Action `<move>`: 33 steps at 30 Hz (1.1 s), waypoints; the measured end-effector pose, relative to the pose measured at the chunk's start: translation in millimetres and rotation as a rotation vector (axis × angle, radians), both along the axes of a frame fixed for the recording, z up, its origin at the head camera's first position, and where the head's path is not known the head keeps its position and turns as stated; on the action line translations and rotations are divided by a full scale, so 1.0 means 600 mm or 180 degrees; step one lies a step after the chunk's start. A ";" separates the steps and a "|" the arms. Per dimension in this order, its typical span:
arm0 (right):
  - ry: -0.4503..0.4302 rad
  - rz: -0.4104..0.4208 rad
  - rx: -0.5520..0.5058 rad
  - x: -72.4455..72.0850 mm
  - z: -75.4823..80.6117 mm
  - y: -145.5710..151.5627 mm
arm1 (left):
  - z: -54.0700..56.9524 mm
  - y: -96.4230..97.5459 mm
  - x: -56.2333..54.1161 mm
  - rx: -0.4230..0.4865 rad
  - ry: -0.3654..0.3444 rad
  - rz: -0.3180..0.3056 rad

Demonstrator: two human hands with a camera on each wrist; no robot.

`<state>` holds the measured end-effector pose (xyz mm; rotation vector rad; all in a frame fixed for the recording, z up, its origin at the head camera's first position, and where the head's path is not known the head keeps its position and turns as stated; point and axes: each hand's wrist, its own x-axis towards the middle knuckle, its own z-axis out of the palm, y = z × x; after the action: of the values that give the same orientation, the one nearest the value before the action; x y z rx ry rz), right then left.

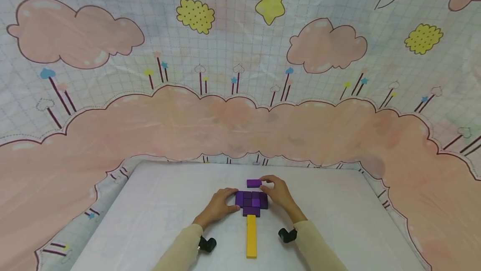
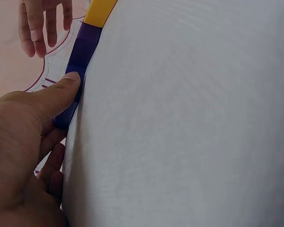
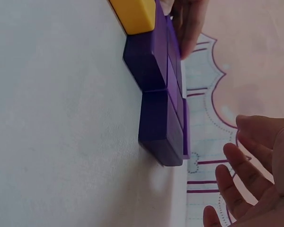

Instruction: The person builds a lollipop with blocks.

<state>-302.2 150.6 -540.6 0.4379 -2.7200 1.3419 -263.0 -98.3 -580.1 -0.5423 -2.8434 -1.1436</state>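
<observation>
Several purple blocks [image 1: 251, 211] lie together in a stepped cluster, with a long yellow block [image 1: 251, 237] running from its near side. My left hand [image 1: 217, 207] pinches the cluster's leftmost purple block [image 1: 239, 199] between thumb and fingers. In the left wrist view its thumb [image 2: 68, 87] lies over that block's near end. A separate purple block [image 1: 253, 183] lies just beyond the cluster. My right hand [image 1: 279, 193] is at this block's right end; in the right wrist view its loosely spread fingers [image 3: 248, 170] hover above the table, apart from the blocks.
The blocks lie on a white table [image 1: 150, 204]. Behind it hangs a cloth [image 1: 240, 125] printed with clouds and stars. Dark wrist devices [image 1: 287, 235] sit under both sleeves [image 1: 319, 246].
</observation>
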 end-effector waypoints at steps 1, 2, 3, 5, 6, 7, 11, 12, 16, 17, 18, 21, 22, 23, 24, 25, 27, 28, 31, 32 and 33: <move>-0.0006 -0.0007 0.0020 -0.003 0.000 0.000 | 0.000 0.000 0.000 0.0002 -0.0013 0.0001; -0.0021 -0.0012 0.0026 -0.006 0.000 0.000 | 0.001 0.000 0.000 0.0013 -0.0014 0.0002; -0.0057 -0.0023 0.0030 -0.009 0.000 0.000 | 0.001 0.000 0.000 0.0005 -0.0013 0.0007; -0.0088 -0.0032 0.0051 -0.015 -0.002 0.000 | 0.001 0.000 0.000 -0.0002 -0.0011 0.0009; -0.0087 -0.0037 0.0067 -0.018 -0.003 0.000 | 0.001 -0.001 0.000 -0.0009 -0.0004 0.0010; -0.0085 -0.0036 0.0084 -0.022 -0.004 0.000 | 0.001 -0.001 0.000 -0.0007 -0.0002 0.0012; -0.0059 -0.0005 0.0111 -0.033 -0.007 0.000 | 0.000 -0.001 0.000 -0.0015 0.0001 0.0024; -0.0074 -0.0006 0.0101 -0.035 -0.007 0.000 | -0.001 0.000 0.000 -0.0016 -0.0014 0.0028; -0.0113 0.0028 0.0070 -0.041 -0.009 -0.002 | -0.001 0.001 0.001 -0.0020 -0.0065 0.0038; -0.0149 0.0025 0.0056 -0.042 -0.010 -0.002 | -0.001 0.001 0.002 -0.0012 -0.0077 0.0038; -0.0186 0.0015 0.0045 -0.043 -0.012 -0.003 | -0.001 0.001 0.002 -0.0014 -0.0085 0.0036; -0.0361 -0.0046 0.0031 -0.046 -0.016 -0.006 | 0.001 0.002 0.004 -0.0008 -0.0116 0.0048; -0.0413 -0.0069 0.0011 -0.047 -0.018 -0.006 | 0.001 0.002 0.004 -0.0005 -0.0117 0.0054; -0.0440 -0.0079 0.0016 -0.048 -0.019 -0.007 | 0.001 0.002 0.004 -0.0023 -0.0104 0.0049; -0.0475 -0.0094 0.0006 -0.049 -0.021 -0.008 | 0.001 0.002 0.004 -0.0036 -0.0109 0.0056; -0.0503 -0.0110 0.0002 -0.050 -0.022 -0.008 | 0.002 0.003 0.005 -0.0027 -0.0128 0.0065; -0.0529 -0.0131 0.0000 -0.053 -0.025 -0.009 | 0.002 0.003 0.004 -0.0028 -0.0112 0.0070; -0.0534 -0.0137 0.0014 -0.054 -0.026 -0.009 | 0.001 0.003 0.004 -0.0031 -0.0104 0.0067; -0.0583 -0.0163 0.0047 -0.057 -0.027 -0.011 | 0.001 0.003 0.004 -0.0014 -0.0119 0.0073; -0.0584 -0.0158 0.0070 -0.058 -0.028 -0.012 | 0.001 0.003 0.004 -0.0020 -0.0113 0.0073; -0.0584 -0.0150 0.0093 -0.059 -0.028 -0.012 | 0.001 0.003 0.004 -0.0011 -0.0112 0.0072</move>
<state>-337.7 143.1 -557.2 0.2628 -2.8791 1.3972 -260.7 -96.8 -579.4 -0.4940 -2.8736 -1.1564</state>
